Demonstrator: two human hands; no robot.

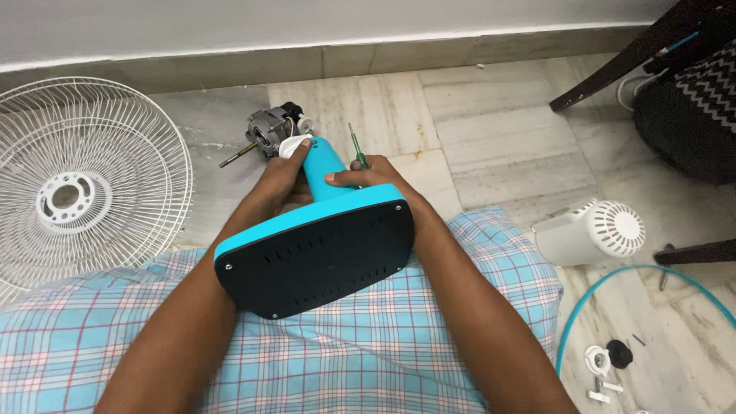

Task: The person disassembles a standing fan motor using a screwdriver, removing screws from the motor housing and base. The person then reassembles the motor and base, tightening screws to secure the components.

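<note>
A blue fan stand with a black underside point(318, 253) lies tilted across my lap, its neck pointing away from me. My left hand point(280, 178) grips the neck near its top, where a white piece and the bare fan motor point(268, 132) sit. My right hand point(366, 176) wraps the other side of the neck and also holds a green-handled screwdriver point(356, 147), its tip pointing up and away.
A white wire fan guard point(77, 192) lies on the floor at left. A white motor cover point(592, 231), a blue ring point(652, 276) and small loose parts point(607, 360) lie at right. Dark chair legs point(613, 65) stand at top right.
</note>
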